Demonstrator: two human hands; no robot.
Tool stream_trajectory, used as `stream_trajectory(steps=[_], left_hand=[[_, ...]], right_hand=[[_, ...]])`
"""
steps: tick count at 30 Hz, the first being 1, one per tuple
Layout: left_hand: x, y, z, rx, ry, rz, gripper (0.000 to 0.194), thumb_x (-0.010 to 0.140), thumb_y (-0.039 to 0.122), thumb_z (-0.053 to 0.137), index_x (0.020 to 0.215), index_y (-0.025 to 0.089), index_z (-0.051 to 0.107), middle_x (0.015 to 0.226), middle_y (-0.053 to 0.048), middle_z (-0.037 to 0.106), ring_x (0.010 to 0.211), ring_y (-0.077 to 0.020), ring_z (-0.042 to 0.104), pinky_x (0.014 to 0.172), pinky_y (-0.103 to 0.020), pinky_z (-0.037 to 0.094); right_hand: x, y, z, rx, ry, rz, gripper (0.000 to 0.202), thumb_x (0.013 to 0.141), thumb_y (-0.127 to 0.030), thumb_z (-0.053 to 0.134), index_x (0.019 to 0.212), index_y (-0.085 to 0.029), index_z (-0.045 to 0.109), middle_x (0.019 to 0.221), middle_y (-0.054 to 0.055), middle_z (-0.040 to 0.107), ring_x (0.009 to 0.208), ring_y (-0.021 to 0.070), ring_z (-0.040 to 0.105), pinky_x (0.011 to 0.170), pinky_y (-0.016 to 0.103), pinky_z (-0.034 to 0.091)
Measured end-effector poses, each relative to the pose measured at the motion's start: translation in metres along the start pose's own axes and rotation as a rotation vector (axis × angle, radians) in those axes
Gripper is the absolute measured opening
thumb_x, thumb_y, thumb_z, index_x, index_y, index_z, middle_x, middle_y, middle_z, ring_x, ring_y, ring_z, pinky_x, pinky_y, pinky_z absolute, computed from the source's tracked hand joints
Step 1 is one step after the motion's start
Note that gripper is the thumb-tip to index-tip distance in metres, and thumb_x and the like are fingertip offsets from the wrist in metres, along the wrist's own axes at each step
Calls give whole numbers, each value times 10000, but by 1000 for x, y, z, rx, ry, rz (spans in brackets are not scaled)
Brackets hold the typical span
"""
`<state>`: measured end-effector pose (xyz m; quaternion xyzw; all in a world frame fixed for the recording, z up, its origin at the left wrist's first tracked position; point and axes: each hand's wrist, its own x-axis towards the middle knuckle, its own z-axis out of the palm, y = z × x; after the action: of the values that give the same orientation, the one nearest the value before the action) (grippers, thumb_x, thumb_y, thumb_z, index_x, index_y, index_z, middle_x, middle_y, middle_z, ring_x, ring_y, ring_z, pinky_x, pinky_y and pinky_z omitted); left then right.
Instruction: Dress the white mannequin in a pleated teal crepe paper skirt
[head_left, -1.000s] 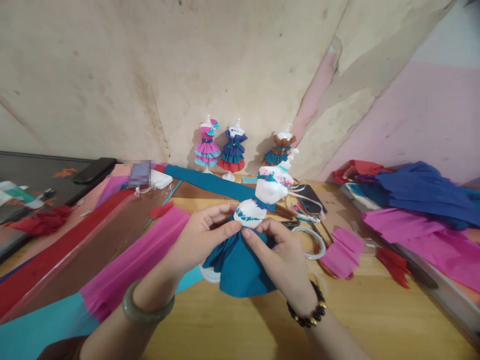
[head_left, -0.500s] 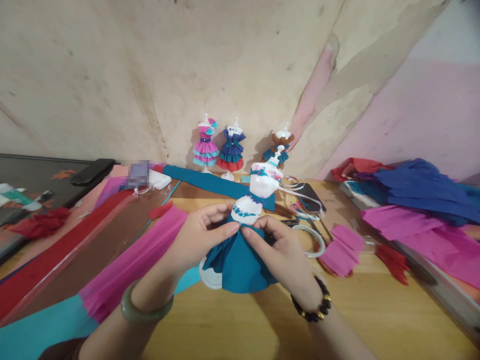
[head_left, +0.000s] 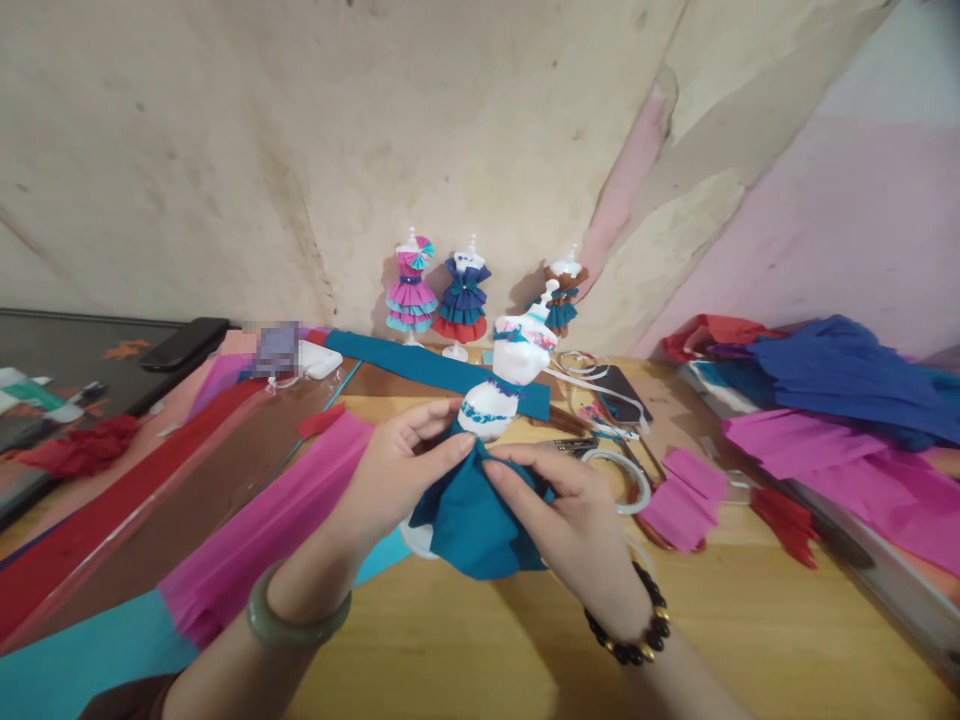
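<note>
A small white dress form (head_left: 520, 358) tilts to the right in front of me, with teal and pink scraps stuck around its chest and hips. Teal crepe paper (head_left: 484, 520) hangs like a skirt from its lower part. My left hand (head_left: 401, 465) pinches the paper's upper edge between thumb and fingers, on the left just below the hips. On the other side, my right hand (head_left: 559, 500) pinches a fold of the same paper close to the left thumb. The form's white round base (head_left: 418, 538) partly shows beneath the paper.
Several dressed mini forms, one in a pink dress (head_left: 411, 290), stand along the wall. A teal strip (head_left: 427, 368) lies behind my hands. To the right are a tape roll (head_left: 626, 482), a phone (head_left: 624, 395) and piled crepe paper (head_left: 855, 380); a magenta sheet (head_left: 262, 520) lies left.
Both hands have drawn the top edge of the teal paper a little away from the form and bunched it into a fold. The form has shifted slightly left and up.
</note>
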<state>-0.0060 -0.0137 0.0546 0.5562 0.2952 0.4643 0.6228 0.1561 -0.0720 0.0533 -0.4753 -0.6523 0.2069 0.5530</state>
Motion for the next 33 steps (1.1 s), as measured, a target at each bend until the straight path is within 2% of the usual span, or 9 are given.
stream_trajectory(steps=[6,13,18,25,33], left_hand=[[-1,3,1,34,8,16,310,772,264,759,1069,191,706,1076,-72,768,1003,-218,710,936,-319,533],[-2,3,2,90,-3,29,330,794,274,739,1110,189,693,1096,-81,761,1007,-227,710,925,-326,543],[-3,4,2,74,-57,23,309,806,269,728,1105,198,696,1124,-77,752,1070,-240,687,939,-333,533],[-4,6,4,64,-52,-8,327,791,273,738,1107,201,697,1125,-79,750,1097,-250,672,959,-344,518],[-3,4,4,37,-39,-35,324,771,307,753,1070,189,710,1110,-95,753,1032,-252,695,925,-350,532]], right_hand=[[-1,3,0,-34,5,-19,94,858,-194,660,917,-223,728,918,11,790,825,155,732,785,243,577],[2,0,-1,-62,21,15,31,854,-200,659,848,-222,680,834,-12,760,744,136,700,736,222,557],[2,-1,-1,-72,23,32,42,852,-201,657,819,-222,673,772,-27,735,697,125,673,689,203,539],[1,0,1,-85,47,84,60,844,-235,663,787,-216,656,743,-11,715,675,142,655,658,235,532],[-1,1,3,-101,73,82,66,846,-243,642,789,-213,627,723,-6,692,652,146,634,642,253,512]])
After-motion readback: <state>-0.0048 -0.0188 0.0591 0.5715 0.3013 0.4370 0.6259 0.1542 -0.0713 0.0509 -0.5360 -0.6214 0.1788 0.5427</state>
